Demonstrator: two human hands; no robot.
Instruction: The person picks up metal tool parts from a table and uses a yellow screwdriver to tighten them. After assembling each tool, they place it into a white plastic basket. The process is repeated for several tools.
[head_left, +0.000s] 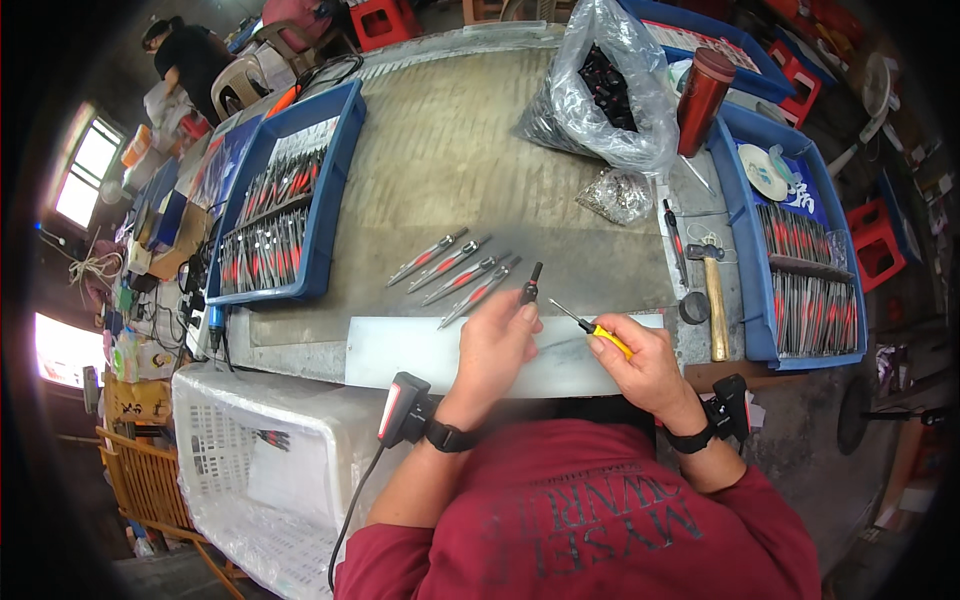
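My left hand (497, 345) is closed around a drawing compass (534, 281), with its black handle sticking up past the fingertips; its lower part is hidden by the hand. In my right hand (645, 365) is a small screwdriver (611, 339) with a yellow and black grip. Its thin metal shaft points up and left toward the compass, with a gap between them. Both hands are over a whitish board (400, 345) at the table's near edge. Several grey and red compasses (449, 263) lie slanted side by side, left of and beyond my left hand.
Blue trays of packed compasses stand left (345, 165) and right (757, 300). Farther back are a clear bag (560, 110) of black parts, a small bag of metal pieces (618, 196) and a red flask (703, 95). A hammer (717, 310) lies at right; a white basket (215, 440) stands lower left.
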